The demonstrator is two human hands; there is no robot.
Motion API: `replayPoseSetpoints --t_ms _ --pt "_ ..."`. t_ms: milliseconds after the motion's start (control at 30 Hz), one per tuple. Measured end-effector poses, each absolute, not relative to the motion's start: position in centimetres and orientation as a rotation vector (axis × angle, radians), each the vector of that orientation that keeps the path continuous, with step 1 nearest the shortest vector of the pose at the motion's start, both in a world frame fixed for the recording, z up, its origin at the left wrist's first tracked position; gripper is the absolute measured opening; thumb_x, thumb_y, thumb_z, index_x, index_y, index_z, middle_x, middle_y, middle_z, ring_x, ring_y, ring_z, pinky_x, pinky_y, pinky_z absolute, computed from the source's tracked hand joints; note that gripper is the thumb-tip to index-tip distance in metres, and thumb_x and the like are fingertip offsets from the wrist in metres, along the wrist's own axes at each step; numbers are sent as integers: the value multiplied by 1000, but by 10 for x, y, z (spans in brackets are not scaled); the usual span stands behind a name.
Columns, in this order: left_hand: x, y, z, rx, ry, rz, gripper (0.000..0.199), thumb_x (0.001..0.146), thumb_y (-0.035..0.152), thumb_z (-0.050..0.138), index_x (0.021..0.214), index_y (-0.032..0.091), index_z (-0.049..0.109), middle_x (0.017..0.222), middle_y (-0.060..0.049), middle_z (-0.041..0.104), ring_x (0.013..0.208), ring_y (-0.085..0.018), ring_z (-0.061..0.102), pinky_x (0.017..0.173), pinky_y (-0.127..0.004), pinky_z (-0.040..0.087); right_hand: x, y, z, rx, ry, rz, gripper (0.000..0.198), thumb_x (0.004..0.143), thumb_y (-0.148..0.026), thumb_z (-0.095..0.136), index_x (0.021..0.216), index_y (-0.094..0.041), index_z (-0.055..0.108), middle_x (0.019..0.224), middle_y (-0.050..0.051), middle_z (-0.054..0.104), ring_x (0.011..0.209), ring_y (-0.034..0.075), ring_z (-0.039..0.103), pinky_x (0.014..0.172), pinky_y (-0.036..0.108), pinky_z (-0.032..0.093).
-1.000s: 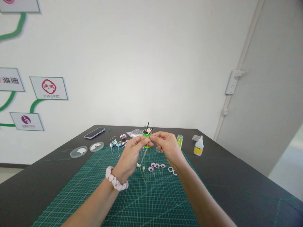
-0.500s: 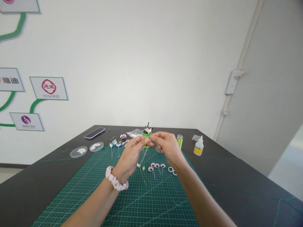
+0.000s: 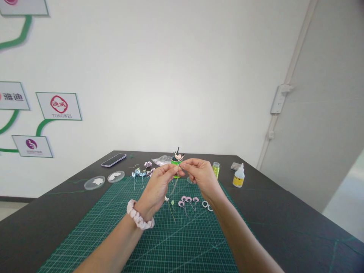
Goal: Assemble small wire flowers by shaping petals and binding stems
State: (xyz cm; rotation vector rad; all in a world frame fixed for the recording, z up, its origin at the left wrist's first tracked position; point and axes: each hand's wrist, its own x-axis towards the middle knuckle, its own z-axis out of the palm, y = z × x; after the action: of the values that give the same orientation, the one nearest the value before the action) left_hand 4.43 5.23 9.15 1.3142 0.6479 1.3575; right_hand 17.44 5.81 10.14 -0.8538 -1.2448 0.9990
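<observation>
Squarely before the wearer, both hands meet at fingertip height above the far end of the mat [image 3: 113, 227]. Left hand [image 3: 159, 181] has thumb and forefinger pinched on the thin stem of a pink flower [image 3: 179, 156]; right hand [image 3: 201, 175] pinches with thumb and forefinger right beside it, just under the bloom, though the exact grip is too small to make out. The flower stands upright above the fingers, in front of a green cup [image 3: 174, 162]. A pale strand [image 3: 175, 185] hangs below them, stem or tape, I cannot tell which. A scrunchie [image 3: 140, 216] rings the left wrist. On the mat, between the forearms, lie a white bud [image 3: 167, 198], a leaf [image 3: 172, 203], lilac petals [image 3: 188, 199] on wires and white rings [image 3: 205, 204], partly behind the right arm. Blue flowers [image 3: 137, 172] lie left of the hands; farther left are two dishes [image 3: 89, 185] with white pieces and a phone [image 3: 113, 160]. To the right stand a yellow-green jar [image 3: 216, 171] and a glue bottle [image 3: 238, 178].
</observation>
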Motion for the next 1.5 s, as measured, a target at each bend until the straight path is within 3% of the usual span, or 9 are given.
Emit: replayPoseSetpoints --t_ms 567,1500 --pt "45 52 92 1308 643 1344 19 74 31 68 62 16 68 68 -3 65 76 -17 55 81 -31 40 175 58 101 -838 -1262 997 26 58 -41 77 62 -16 71 43 -4 52 40 6 31 40 22 20" --pt "45 52 91 1237 570 1302 19 72 31 70 61 16 68 68 -2 62 75 -15 53 81 -29 40 174 56 102 -838 -1259 994 27 57 -41 77 62 -15 71 42 -4 51 40 6 31 40 22 20"
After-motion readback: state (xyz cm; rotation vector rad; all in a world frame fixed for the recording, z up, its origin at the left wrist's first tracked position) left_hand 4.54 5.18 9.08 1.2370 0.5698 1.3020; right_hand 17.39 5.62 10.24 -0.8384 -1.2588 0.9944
